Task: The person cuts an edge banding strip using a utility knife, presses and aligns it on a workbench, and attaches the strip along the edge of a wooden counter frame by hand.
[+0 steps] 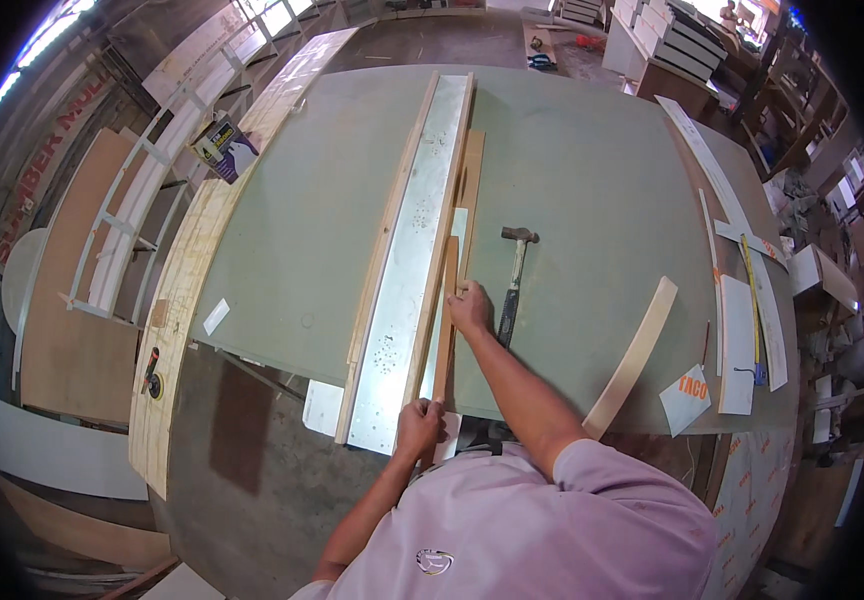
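A long, narrow panel with a shiny metal-like face [414, 230] and wooden edging lies lengthwise on the green-grey table [582, 180]. Along its right side runs a thin brown wooden strip [448, 330]. Close to the table's front edge, my left hand [419, 428] is closed on the strip's near end. Farther along, my right hand [469, 306] has its fingers bent against the strip's right side; they look closed on it, though the fingertips are partly hidden. Another wooden strip [473, 165] lies beyond, beside the panel. Just right of my right hand rests a hammer [514, 280] with a dark grip.
A curved pale wooden piece [634, 355] lies at the right, partly behind my right arm. White strips [727, 190] and a yellow tape measure [752, 290] lie near the right edge. A side board [177, 350] at left carries a can [223, 148] and a small tool [154, 375].
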{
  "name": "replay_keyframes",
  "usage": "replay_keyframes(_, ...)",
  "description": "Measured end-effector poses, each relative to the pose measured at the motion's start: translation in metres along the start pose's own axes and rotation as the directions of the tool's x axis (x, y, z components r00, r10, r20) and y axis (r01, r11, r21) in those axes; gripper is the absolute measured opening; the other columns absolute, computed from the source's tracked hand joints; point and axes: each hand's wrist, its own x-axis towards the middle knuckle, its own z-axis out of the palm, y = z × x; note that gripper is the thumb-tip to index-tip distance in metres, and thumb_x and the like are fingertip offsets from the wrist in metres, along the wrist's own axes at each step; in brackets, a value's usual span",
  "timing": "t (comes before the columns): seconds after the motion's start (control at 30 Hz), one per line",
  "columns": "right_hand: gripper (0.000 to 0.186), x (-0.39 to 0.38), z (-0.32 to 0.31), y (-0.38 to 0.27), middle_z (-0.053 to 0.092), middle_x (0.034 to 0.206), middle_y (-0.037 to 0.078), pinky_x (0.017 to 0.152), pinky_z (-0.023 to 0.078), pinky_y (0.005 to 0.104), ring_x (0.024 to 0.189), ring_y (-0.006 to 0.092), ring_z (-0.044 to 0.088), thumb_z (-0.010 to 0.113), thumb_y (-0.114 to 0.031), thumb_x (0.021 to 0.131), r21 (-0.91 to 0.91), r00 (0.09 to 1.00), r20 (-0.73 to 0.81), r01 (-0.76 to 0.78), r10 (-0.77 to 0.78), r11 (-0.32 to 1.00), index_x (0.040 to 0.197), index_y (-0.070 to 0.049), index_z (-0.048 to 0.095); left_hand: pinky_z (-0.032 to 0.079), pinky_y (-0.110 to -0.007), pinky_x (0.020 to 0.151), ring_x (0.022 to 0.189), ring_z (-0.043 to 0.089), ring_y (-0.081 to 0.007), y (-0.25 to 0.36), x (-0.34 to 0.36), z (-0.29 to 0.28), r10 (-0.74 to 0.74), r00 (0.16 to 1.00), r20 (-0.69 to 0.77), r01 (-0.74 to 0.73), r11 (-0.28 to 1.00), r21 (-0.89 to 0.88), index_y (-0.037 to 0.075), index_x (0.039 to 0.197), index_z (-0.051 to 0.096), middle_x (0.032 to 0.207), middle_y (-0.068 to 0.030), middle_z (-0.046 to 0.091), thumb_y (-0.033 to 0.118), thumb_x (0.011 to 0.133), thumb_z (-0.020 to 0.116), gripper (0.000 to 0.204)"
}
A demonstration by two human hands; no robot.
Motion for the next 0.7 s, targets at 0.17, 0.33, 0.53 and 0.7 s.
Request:
replay_keyframes(0.17, 0.048, -0.015, 0.007, -0.012, 0.061, 0.130, 0.018, 0.093, 0.053, 0.0457, 0.116, 0.0351, 0.062, 0.065, -0.020, 0.092, -0.165, 0.973, -0.110, 0.181, -0.201, 0.969, 0.137, -0.006, 0.056, 0.053, -0.033, 0.045, 0.050, 0.066, -0.0197, -0.001, 0.006, -0.004, 0.043, 0.996, -0.072, -0.039, 0.998, 0.056, -0.005, 0.088, 0.065, 0.065, -0.0094, 0.063, 0.030, 0.100, 0.063, 0.037)
replay_keyframes(0.33, 0.039, -0.005, 0.015, -0.026, 0.063, 0.121, 0.019, 0.094, 0.052, 0.0470, 0.114, 0.0382, 0.060, 0.059, -0.015, 0.094, -0.279, 0.983, -0.036, 0.164, -0.181, 0.946, 0.130, -0.001, 0.059, 0.055, -0.039, 0.054, 0.054, 0.070, -0.0252, 0.003, 0.014, -0.006, 0.210, 0.954, -0.214, -0.151, 0.952, 0.265, -0.002, 0.091, 0.064, 0.064, -0.0154, 0.068, 0.026, 0.097, 0.067, 0.029)
replay_keyframes(0.53, 0.030, 0.007, 0.026, -0.022, 0.059, 0.108, 0.014, 0.092, 0.049, 0.0422, 0.105, 0.0332, 0.058, 0.057, -0.011, 0.092, -0.409, 0.925, -0.140, 0.271, -0.354, 0.871, 0.120, -0.002, 0.064, 0.055, -0.044, 0.063, 0.067, 0.071, -0.0378, 0.005, 0.016, -0.007, 0.414, 0.878, -0.239, -0.208, 0.781, 0.589, -0.001, 0.100, 0.060, 0.072, -0.0196, 0.070, 0.022, 0.096, 0.066, 0.025)
replay_keyframes(0.7, 0.025, 0.011, 0.032, -0.014, 0.059, 0.106, 0.009, 0.092, 0.047, 0.0425, 0.107, 0.0281, 0.057, 0.058, -0.009, 0.090, -0.527, 0.890, -0.159, 0.289, -0.427, 0.799, 0.113, -0.007, 0.069, 0.053, -0.046, 0.063, 0.071, 0.068, -0.0400, 0.017, 0.001, -0.007, 0.493, 0.855, -0.161, -0.310, 0.734, 0.604, 0.002, 0.111, 0.056, 0.079, -0.0172, 0.066, 0.023, 0.095, 0.067, 0.028)
